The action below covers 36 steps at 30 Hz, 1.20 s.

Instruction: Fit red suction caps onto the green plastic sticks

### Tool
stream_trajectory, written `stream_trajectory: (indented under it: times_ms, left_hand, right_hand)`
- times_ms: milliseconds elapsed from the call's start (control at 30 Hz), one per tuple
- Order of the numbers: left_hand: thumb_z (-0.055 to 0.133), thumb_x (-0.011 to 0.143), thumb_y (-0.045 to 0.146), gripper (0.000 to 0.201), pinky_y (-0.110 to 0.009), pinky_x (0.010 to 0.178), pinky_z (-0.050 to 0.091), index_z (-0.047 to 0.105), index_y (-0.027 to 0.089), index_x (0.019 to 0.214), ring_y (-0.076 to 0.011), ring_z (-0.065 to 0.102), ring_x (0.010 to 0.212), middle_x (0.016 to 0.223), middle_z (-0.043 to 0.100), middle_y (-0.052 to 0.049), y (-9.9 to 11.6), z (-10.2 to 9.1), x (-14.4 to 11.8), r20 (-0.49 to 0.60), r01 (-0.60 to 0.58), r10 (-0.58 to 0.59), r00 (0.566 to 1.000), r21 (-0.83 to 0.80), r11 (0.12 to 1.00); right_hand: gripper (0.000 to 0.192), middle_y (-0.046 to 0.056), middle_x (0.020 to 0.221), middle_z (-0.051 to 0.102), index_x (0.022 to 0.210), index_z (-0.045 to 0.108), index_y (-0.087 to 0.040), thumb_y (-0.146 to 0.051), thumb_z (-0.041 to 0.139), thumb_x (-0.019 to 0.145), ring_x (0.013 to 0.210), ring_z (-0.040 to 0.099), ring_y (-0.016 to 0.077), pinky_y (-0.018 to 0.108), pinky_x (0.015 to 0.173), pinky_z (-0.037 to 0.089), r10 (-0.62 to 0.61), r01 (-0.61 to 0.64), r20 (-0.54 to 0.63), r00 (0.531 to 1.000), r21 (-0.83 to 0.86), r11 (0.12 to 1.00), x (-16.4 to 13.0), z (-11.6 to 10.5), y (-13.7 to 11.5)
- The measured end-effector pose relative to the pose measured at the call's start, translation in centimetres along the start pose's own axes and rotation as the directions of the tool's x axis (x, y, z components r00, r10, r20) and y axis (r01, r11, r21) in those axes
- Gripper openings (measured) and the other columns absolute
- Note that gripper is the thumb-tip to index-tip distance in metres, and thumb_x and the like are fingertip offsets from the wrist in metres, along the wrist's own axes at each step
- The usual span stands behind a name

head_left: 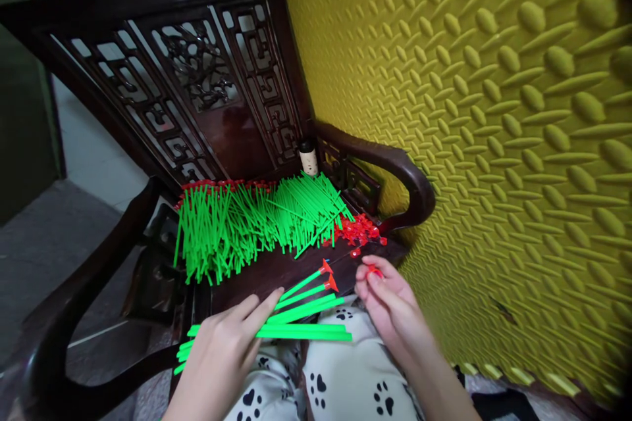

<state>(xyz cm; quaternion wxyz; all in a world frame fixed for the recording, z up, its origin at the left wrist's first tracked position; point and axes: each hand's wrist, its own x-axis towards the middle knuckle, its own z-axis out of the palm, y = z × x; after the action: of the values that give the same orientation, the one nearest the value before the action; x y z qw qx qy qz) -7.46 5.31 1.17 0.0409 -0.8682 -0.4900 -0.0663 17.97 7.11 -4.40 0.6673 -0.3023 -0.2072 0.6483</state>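
Note:
My left hand is closed around several bright green plastic sticks above my lap. Two of those sticks carry red cup-shaped tips on their right ends, while the others show bare ends. Pinched between the thumb and fingers of my right hand is a small red cup-shaped tip, apart from the sticks. Just beyond that hand, a heap of loose red tips lies on the dark wooden chair seat.
A large pile of green sticks covers the seat, many at the left with red ends towards the backrest. A black-capped container stands at the back corner. Curved armrests flank the seat. A yellow textured mat rises along the right.

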Motion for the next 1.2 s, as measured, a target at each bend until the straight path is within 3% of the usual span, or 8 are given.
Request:
stream_trajectory:
  times_ms: [167,300,533,633,800,900,1033,1200]
  left_hand:
    - [0.036,0.079,0.005,0.066,-0.025,0.059,0.047,0.039,0.029,0.140,-0.0178,0.061,0.069,0.087,0.060,-0.004,-0.2,0.1,-0.3,-0.004,0.010,-0.010,1.000,-0.075,0.997]
    - [0.036,0.082,0.007,0.063,-0.024,0.058,0.045,0.037,0.029,0.141,-0.0175,0.059,0.069,0.085,0.056,-0.004,-0.2,0.1,-0.5,-0.027,0.005,-0.007,1.000,-0.092,0.996]
    - [0.035,0.083,0.004,0.063,-0.024,0.057,0.045,0.037,0.028,0.141,-0.0169,0.059,0.066,0.082,0.056,-0.003,0.3,-0.1,0.0,-0.019,-0.039,0.036,0.999,-0.132,0.991]
    - [0.035,0.082,0.004,0.064,-0.024,0.059,0.047,0.038,0.029,0.141,-0.0174,0.061,0.069,0.085,0.058,-0.004,0.3,-0.1,0.0,-0.016,-0.025,0.023,1.000,-0.134,0.991]
    - [0.037,0.080,0.006,0.064,-0.025,0.063,0.050,0.041,0.030,0.140,-0.0182,0.064,0.073,0.095,0.062,-0.006,0.3,-0.3,-0.1,-0.044,-0.035,0.031,0.999,-0.090,0.995]
    - [0.038,0.081,0.006,0.063,-0.026,0.063,0.051,0.043,0.030,0.139,-0.0186,0.065,0.075,0.095,0.063,-0.006,0.4,-0.4,-0.1,-0.048,-0.036,0.033,0.998,-0.073,0.997]
    - [0.038,0.081,0.006,0.063,-0.026,0.061,0.051,0.043,0.030,0.139,-0.0186,0.065,0.072,0.094,0.064,-0.006,0.4,-0.4,0.0,-0.050,-0.051,0.049,0.998,-0.039,0.998]
    - [0.036,0.075,0.002,0.072,-0.025,0.059,0.049,0.039,0.031,0.141,-0.0181,0.064,0.071,0.093,0.064,-0.005,0.5,-0.6,0.0,-0.032,-0.066,0.065,0.997,-0.039,0.997]
  right_hand:
    - [0.027,0.003,0.076,0.068,0.104,0.069,-0.019,-0.033,0.068,0.081,0.060,0.058,0.0101,0.022,0.058,0.045,0.184,-0.172,0.053,0.981,-0.175,0.969,-3.1,1.5,0.0]
    - [0.030,0.004,0.074,0.069,0.104,0.065,-0.019,-0.037,0.068,0.080,0.062,0.061,0.0125,0.024,0.061,0.046,0.181,-0.172,0.008,0.983,-0.273,0.947,-4.3,2.5,-0.4]
    - [0.030,0.004,0.075,0.072,0.090,0.057,-0.020,-0.034,0.077,0.072,0.066,0.066,0.0149,0.022,0.059,0.047,0.227,-0.230,-0.052,0.973,-0.060,0.971,-4.9,4.3,-0.1]
    - [0.026,0.003,0.080,0.072,0.087,0.057,-0.021,-0.030,0.076,0.073,0.062,0.064,0.0117,0.021,0.058,0.046,0.214,-0.212,-0.023,0.977,0.056,0.976,-5.0,4.4,0.0]
    - [0.022,0.007,0.093,0.071,0.082,0.059,-0.020,-0.027,0.077,0.072,0.077,0.066,0.0172,0.022,0.056,0.044,0.253,-0.257,0.049,0.966,0.116,0.959,-5.1,4.1,0.1]
    - [0.020,0.007,0.096,0.070,0.082,0.061,-0.020,-0.023,0.077,0.071,0.078,0.067,0.0175,0.026,0.063,0.047,0.296,-0.306,0.085,0.951,0.146,0.941,-5.2,3.9,0.0]
    - [0.018,0.007,0.098,0.069,0.079,0.062,-0.020,-0.019,0.077,0.070,0.078,0.066,0.0177,0.031,0.072,0.048,0.318,-0.336,0.122,0.940,0.194,0.922,-5.3,3.6,0.0]
    - [0.020,0.007,0.095,0.069,0.079,0.061,-0.019,-0.020,0.078,0.068,0.075,0.066,0.0179,0.032,0.071,0.048,0.337,-0.372,0.174,0.925,0.237,0.898,-5.0,3.5,0.3]
